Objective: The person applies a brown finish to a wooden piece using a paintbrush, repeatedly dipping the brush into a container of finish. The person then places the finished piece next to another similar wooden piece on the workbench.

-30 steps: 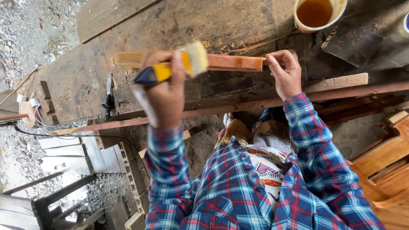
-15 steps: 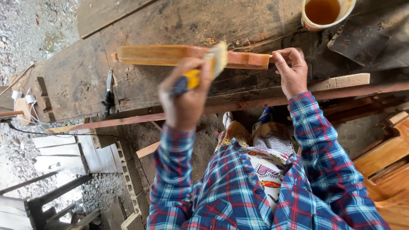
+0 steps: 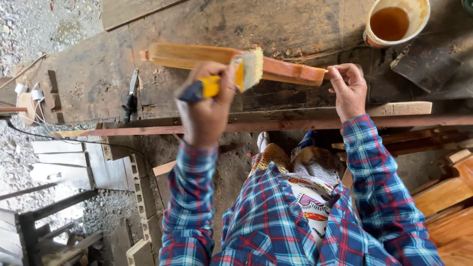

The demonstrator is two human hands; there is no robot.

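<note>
The slat (image 3: 207,56) is a long, narrow piece of pale orange wood, glossy and redder toward its 3 o'clock end, lying almost level across the bench at 12 o'clock and dipping slightly to the right. The brush (image 3: 231,79) has a yellow and dark blue handle and short, cream bristles, and its bristles touch the slat's near edge around the middle, handle pointing toward 8 o'clock.

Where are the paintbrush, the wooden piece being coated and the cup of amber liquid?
paintbrush (image 3: 252,68), head view, on the pale bristles.
wooden piece (image 3: 192,55), head view, on its lighter left half.
cup of amber liquid (image 3: 394,23), head view, on the liquid surface inside the rim.
</note>
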